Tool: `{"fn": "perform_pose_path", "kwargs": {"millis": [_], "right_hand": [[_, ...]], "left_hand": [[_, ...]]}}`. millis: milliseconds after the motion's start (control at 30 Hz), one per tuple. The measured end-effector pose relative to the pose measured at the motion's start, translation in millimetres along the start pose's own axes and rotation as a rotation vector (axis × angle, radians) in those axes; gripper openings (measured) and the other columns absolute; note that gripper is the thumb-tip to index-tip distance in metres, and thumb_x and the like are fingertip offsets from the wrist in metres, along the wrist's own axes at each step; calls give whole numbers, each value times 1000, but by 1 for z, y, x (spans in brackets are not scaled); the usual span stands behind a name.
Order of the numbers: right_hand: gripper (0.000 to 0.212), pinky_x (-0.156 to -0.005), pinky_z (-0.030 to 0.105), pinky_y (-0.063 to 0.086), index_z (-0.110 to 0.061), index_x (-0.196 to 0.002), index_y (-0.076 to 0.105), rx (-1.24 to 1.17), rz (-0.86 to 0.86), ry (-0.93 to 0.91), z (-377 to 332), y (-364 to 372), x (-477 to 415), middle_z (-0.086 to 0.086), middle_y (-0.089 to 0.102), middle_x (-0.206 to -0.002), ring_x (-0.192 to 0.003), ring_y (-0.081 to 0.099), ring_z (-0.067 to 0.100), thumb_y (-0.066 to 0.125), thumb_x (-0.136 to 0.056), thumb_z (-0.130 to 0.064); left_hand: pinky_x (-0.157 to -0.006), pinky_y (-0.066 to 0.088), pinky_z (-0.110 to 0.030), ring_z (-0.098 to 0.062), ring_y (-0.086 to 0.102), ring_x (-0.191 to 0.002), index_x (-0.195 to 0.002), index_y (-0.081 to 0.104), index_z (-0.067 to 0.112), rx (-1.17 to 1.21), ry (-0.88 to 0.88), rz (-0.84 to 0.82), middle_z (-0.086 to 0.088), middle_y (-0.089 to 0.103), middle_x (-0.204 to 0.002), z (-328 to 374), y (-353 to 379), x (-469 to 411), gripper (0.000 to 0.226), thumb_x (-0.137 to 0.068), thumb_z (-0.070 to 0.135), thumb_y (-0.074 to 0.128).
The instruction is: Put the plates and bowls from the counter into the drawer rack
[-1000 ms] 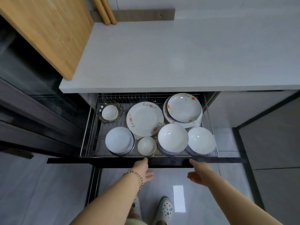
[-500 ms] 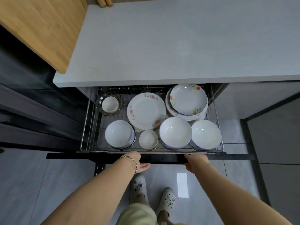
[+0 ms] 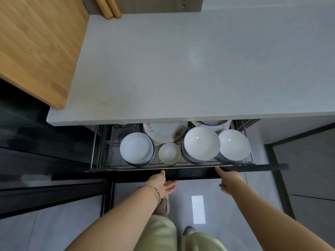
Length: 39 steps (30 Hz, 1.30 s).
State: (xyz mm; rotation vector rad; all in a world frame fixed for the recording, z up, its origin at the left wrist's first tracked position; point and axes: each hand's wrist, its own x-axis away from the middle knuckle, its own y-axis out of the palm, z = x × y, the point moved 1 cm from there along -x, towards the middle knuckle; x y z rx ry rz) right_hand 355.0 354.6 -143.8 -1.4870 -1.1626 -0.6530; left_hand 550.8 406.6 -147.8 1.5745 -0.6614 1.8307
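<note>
The wire drawer rack (image 3: 98,147) sits about half under the grey counter (image 3: 181,69). In its front row stand a stack of white bowls (image 3: 136,148), a small cream bowl (image 3: 169,153), a taller bowl stack (image 3: 201,144) and another bowl stack (image 3: 233,144). Behind them, the flowered plate (image 3: 165,132) and the plate stack (image 3: 212,122) are partly hidden by the counter edge. My left hand (image 3: 162,184) and my right hand (image 3: 227,180) press with straight fingers on the black drawer front (image 3: 262,167).
A wooden cutting board (image 3: 36,42) overhangs the counter's left end, with two wooden rolling pins (image 3: 108,6) at the back. Dark cabinet fronts (image 3: 36,160) stand to the left. My legs and shoes are on the tiled floor (image 3: 199,209) below.
The drawer has slid inward under the counter, so the back row of plates and the glass dish are now mostly covered. Both hands followed the drawer front forward.
</note>
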Motion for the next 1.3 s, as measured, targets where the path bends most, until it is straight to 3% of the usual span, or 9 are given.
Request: {"fn": "perform_pose_path", "kwargs": {"millis": [200, 400, 500, 633, 800, 900, 967, 1067, 1300], "right_hand": [[23, -85, 32, 48, 2, -108, 54, -680, -198, 89, -37, 28, -11, 20, 59, -116, -88, 62, 28, 50, -95, -16], [16, -73, 32, 50, 2, -105, 50, -751, -287, 73, -89, 44, -13, 19, 55, -87, -73, 55, 24, 38, -94, 0], [23, -95, 34, 47, 14, -107, 50, -662, -296, 47, -109, 46, -15, 17, 52, -78, -75, 55, 22, 34, -92, 7], [45, -94, 31, 44, 8, -134, 41, -707, -308, 56, -134, 50, -16, 21, 58, -123, -126, 53, 25, 29, -91, 12], [39, -91, 30, 45, 2, -80, 48, -828, -412, 104, -151, 51, -21, 14, 59, -112, -135, 42, 25, 13, -86, 18], [44, -81, 22, 52, -1, -74, 46, -851, -457, 73, -155, 51, -22, 15, 56, -97, -112, 54, 28, 9, -84, 19], [43, -64, 24, 56, -2, -70, 45, -814, -486, 42, -158, 49, -26, 13, 51, -81, -83, 55, 24, 10, -84, 20], [39, -81, 28, 49, -2, -76, 49, -640, -501, -3, -157, 43, -31, 12, 53, -84, -81, 56, 23, 19, -85, 20], [22, -53, 21, 42, -7, -75, 49, 547, -375, -305, -174, 18, 7, 7, 58, -78, -70, 60, 19, 41, -95, -5]], "left_hand": [[-83, 48, -42, -29, 54, -71, -106, 47, 0, 165, -25, -45, -24, 53, -86, 50, 20, -20, 14, -97, 10, 47], [-98, 42, -40, -28, 51, -72, -77, 48, -3, 209, -3, -125, -20, 50, -81, 95, 35, -15, 19, -94, -9, 42], [-97, 43, -40, -27, 52, -73, -78, 49, -3, 234, 19, -135, -19, 51, -82, 113, 43, -18, 20, -93, -12, 40], [-73, 50, -36, -24, 51, -71, -75, 48, -2, 273, 78, -150, -16, 48, -77, 132, 58, -21, 26, -91, -18, 35], [-48, 56, -26, -22, 51, -72, -75, 50, -1, 350, 110, -123, -14, 49, -79, 139, 71, -27, 33, -89, -23, 29], [-82, 54, -31, -23, 51, -76, -76, 51, 0, 387, 147, -137, -13, 49, -83, 142, 77, -26, 34, -88, -23, 29], [-103, 43, -34, -23, 52, -79, -76, 51, 0, 348, 184, -131, -13, 50, -84, 144, 79, -23, 34, -88, -23, 29], [-106, 39, -36, -22, 56, -96, -79, 48, 2, 136, 216, -70, -11, 54, -91, 143, 78, -14, 31, -91, -18, 28], [-52, 35, -19, -13, 49, -66, -67, 43, 12, -700, 281, 92, -3, 48, -73, 139, 96, 31, 29, -96, 7, 40]]}}
